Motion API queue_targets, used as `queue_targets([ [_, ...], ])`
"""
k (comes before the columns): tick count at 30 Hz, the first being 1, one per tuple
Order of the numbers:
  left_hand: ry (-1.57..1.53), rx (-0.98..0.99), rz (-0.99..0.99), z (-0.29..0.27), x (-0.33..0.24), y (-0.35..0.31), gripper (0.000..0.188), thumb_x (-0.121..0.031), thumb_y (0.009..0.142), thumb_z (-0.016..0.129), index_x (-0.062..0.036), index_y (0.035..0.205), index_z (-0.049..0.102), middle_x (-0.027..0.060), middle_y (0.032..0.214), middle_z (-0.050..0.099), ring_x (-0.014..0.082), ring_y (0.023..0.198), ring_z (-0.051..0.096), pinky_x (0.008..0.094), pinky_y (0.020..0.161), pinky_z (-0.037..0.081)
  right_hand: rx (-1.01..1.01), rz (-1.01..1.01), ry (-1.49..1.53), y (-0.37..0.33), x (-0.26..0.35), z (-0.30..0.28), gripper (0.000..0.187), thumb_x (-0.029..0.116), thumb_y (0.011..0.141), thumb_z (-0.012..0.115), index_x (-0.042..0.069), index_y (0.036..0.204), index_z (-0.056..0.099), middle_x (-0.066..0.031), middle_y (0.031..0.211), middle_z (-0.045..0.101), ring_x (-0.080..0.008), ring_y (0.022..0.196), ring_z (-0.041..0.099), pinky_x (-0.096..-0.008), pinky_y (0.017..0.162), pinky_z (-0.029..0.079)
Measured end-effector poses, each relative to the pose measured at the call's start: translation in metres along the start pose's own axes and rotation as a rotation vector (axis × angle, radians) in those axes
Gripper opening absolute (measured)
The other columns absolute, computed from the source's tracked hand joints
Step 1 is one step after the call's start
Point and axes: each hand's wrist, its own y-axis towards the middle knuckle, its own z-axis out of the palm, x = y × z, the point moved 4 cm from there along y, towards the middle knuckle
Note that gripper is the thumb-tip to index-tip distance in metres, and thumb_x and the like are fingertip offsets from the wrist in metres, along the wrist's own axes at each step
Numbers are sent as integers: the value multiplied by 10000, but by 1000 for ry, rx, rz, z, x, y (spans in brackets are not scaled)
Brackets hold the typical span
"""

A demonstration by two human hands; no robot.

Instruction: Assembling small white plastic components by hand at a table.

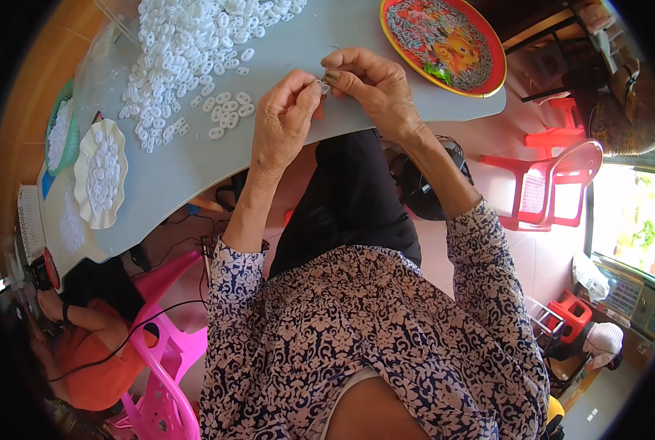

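Observation:
Above the near edge of the grey table [327,136], my left hand [282,117] and my right hand [375,88] meet fingertip to fingertip. Both are closed in a pinch around a small, pale, shiny piece [324,86], too small and too covered by the fingers to name. Left of my hands lies a big heap of white oval plastic pieces with two holes [173,66]. Several of these ovals [228,110] lie loose closest to my left hand. Beyond my right hand stands a round red tray with a yellow rim [505,70], holding many small grey metal pieces [412,26].
At the left sit a scalloped cream dish [122,172] of white pieces and a green basket [52,132]. Another person in orange [96,367] sits lower left beside a pink chair [170,374]. Red plastic chairs [522,183] stand on the floor at the right.

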Motion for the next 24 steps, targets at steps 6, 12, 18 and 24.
queue_targets([
  [6,13,11,10,1,-3,-1,155,-136,898,537,2,833,566,-9,646,517,55,599,441,219,544,376,-47,-5,1,-1,3,1,162,46,890,576,-5,1043,599,-26,859,619,-77,784,569,-224,731,502],
  [12,-27,-22,12,0,0,-2,155,-139,899,543,3,846,577,0,679,557,60,614,481,218,563,401,-71,-13,-32,-3,4,4,163,45,888,581,-6,1041,597,-24,854,622,-79,805,575,-233,746,510],
  [18,-46,-14,3,1,2,-1,157,-143,903,539,-2,850,584,-4,677,556,56,615,480,215,560,399,-81,-29,-35,-3,4,3,170,43,884,585,-9,1046,595,-30,861,628,-83,810,583,-238,748,515],
  [24,-54,1,4,1,2,-1,158,-147,903,538,-7,851,589,-10,671,555,51,613,477,203,563,399,-94,-39,-19,-4,4,4,176,39,882,586,-14,1049,592,-34,857,630,-86,804,588,-239,743,516],
])
